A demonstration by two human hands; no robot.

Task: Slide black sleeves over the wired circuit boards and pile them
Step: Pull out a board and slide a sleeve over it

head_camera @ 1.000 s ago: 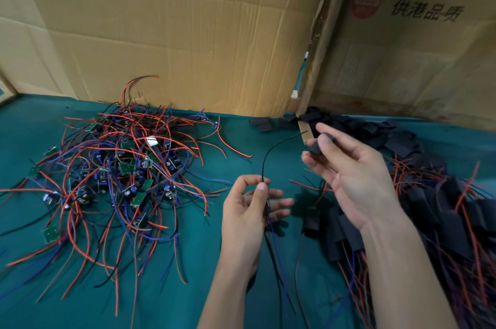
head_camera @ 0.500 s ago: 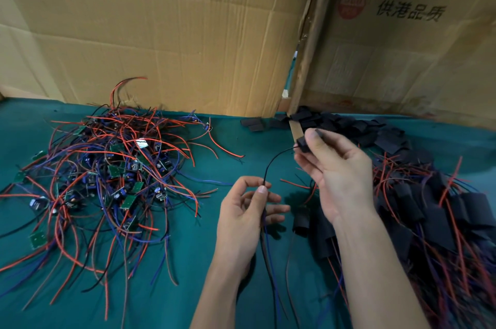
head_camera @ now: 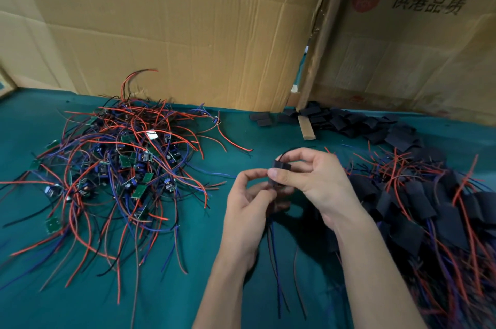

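Head view: both hands meet just above the teal cloth-covered worktop (head_camera: 188, 288), near its middle. The right hand (head_camera: 308, 181) pinches a short black flat sleeve (head_camera: 282, 167) between thumb and curled fingers, its grip narrow around the sleeve. The left hand (head_camera: 249, 205) sits just beside it, fingers curled round a bundle of thin black, blue and brown wires (head_camera: 276, 256) that hangs down from the hands toward the near edge; a circuit board in this grip cannot be made out. A black wire loops up over the sleeve.

To the left lies a loose heap of small green circuit boards with red, blue and black wires (head_camera: 120, 167). To the right is a pile of boards already in black sleeves (head_camera: 429, 208). Behind it, loose empty black sleeves (head_camera: 362, 124) lie against upright brown cardboard sheets (head_camera: 174, 33).
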